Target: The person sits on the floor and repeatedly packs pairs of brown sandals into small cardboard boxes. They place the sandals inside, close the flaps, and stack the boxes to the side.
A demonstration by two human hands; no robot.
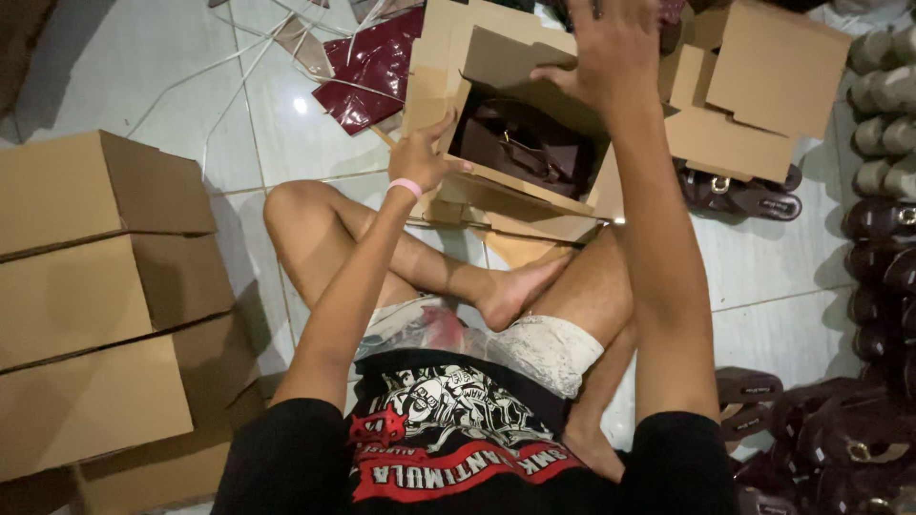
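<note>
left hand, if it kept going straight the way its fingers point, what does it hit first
Most likely the dark brown sandals inside the open cardboard box; the left hand already touches its near edge, though depth is hard to judge.

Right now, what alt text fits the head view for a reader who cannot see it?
A person sitting cross-legged on a tiled floor holds an open cardboard box of dark brown sandals, left hand on its side, right hand on its flap. Closed boxes are stacked at left.

- Open box: brown cardboard, flaps up, centre top, on the floor.
- Closed boxes: brown cardboard, rectangular, stacked at left.
- Folded box: brown cardboard, upper right.
- Bags: glossy maroon, top centre, lying flat.
</note>
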